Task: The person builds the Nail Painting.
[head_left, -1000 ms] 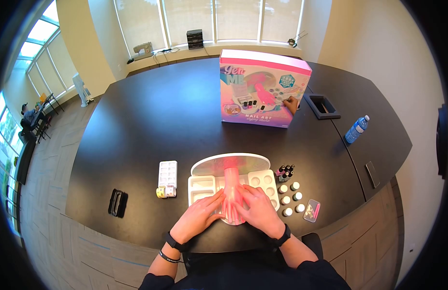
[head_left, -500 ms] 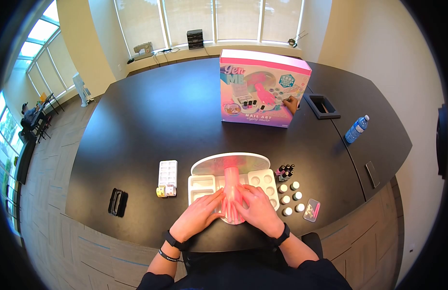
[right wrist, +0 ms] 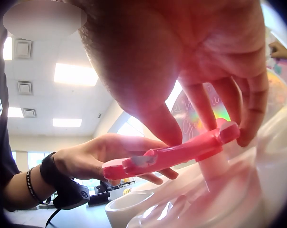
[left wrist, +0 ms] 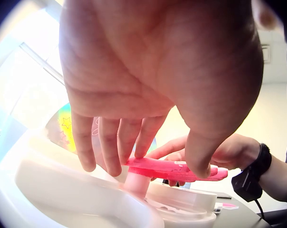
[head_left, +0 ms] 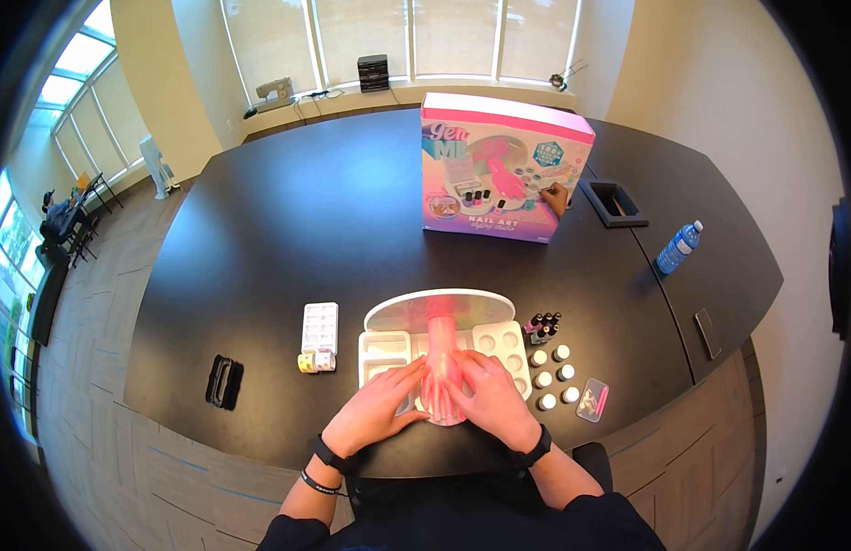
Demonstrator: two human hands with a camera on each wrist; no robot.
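Note:
A pink model hand (head_left: 441, 345) lies palm down, fingers toward the person, on a white tray (head_left: 386, 350) with a rounded upright mirror (head_left: 388, 315) behind it. The left hand (head_left: 374, 405) touches its left side, fingers extended and relaxed; in the left wrist view the thumb is beside the pink fingers (left wrist: 215, 174). From the other side, the right hand (head_left: 495, 400) rests on it. The right wrist view shows that thumb on the pink surface (right wrist: 186, 152) and the fingertips by its wrist end. Neither hand is curled round it.
Several white-capped jars (head_left: 543, 379), dark-capped bottles (head_left: 542, 328) and a small clear case (head_left: 591, 400) lie right of the tray. Left are a white palette (head_left: 321, 325), two small rolls (head_left: 316, 361) and a black object (head_left: 225, 382). Behind stands a large box (head_left: 505, 174); a water bottle (head_left: 679, 247) is farther right.
The head view has shifted very slightly. Both hands stay on the pink model hand, with the left thumb moved a little.

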